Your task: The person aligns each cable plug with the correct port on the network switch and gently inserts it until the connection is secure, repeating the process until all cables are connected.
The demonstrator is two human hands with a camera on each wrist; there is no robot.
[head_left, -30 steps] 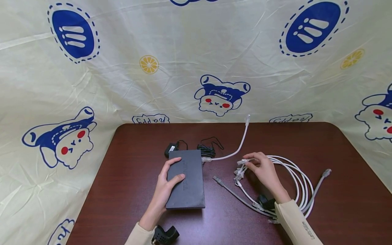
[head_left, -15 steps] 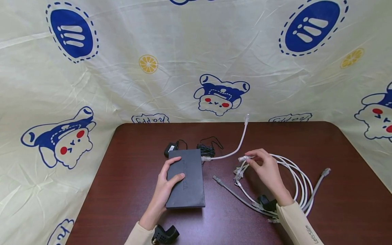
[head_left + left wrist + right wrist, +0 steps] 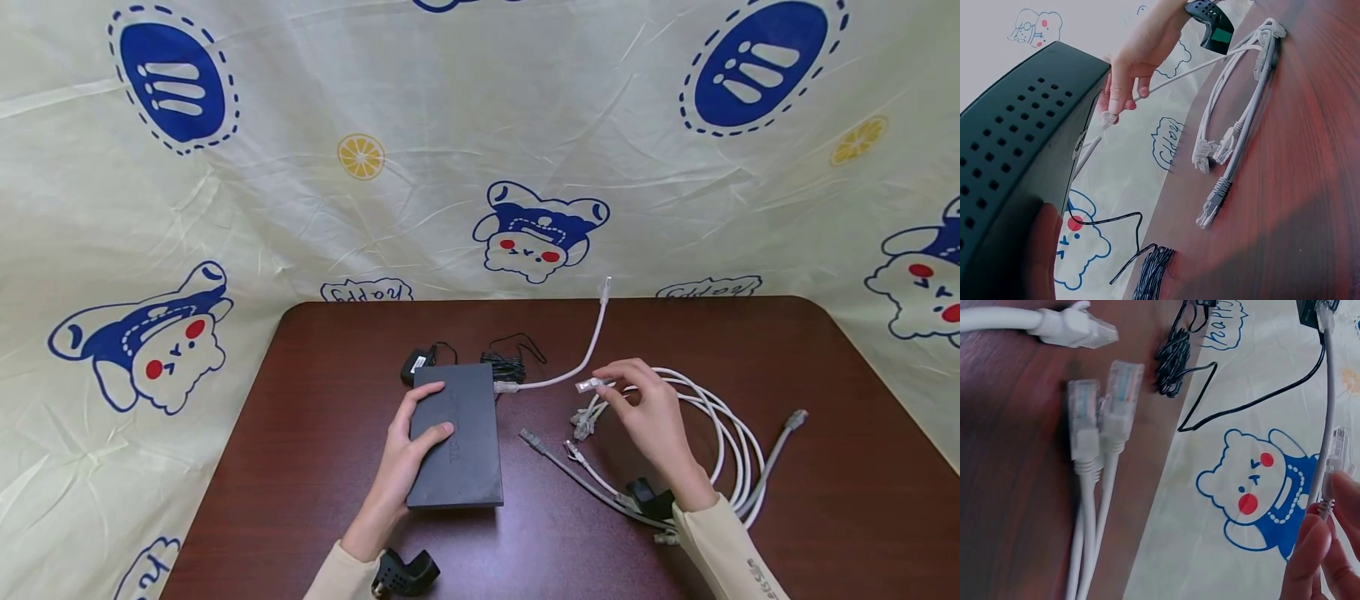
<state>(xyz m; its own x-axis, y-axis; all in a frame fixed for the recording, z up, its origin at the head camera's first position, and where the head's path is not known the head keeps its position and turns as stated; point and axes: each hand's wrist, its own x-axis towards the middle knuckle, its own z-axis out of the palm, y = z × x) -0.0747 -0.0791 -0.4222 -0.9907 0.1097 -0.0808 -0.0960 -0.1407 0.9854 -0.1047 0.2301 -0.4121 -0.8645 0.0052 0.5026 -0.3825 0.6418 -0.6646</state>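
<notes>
My left hand (image 3: 408, 450) grips the left side of a dark network switch (image 3: 455, 437), thumb on top, holding it a little above the table. A short white Ethernet cable (image 3: 558, 379) is plugged into the switch's right side, its free end pointing away. To the right, my right hand (image 3: 652, 417) pinches the plug of another white Ethernet cable between thumb and fingers. That plug (image 3: 1338, 450) has a clear tip, which points toward the switch in the head view and stays apart from it. The dotted vent side of the switch (image 3: 1016, 144) fills the left wrist view's left.
Coiled white cables (image 3: 738, 442) lie under and beside my right forearm. Loose clear-ended plugs (image 3: 1100, 412) and a grey cable (image 3: 577, 479) lie nearby. Behind the switch are a black power adapter (image 3: 414, 365) and its bundled cord (image 3: 504, 367). A patterned sheet (image 3: 420, 217) hangs beyond the table.
My right hand has drawn one plug out of the cable bunch, up and then slightly left toward the switch. Another white plug has separated from the bunch. My left hand stays nearly still.
</notes>
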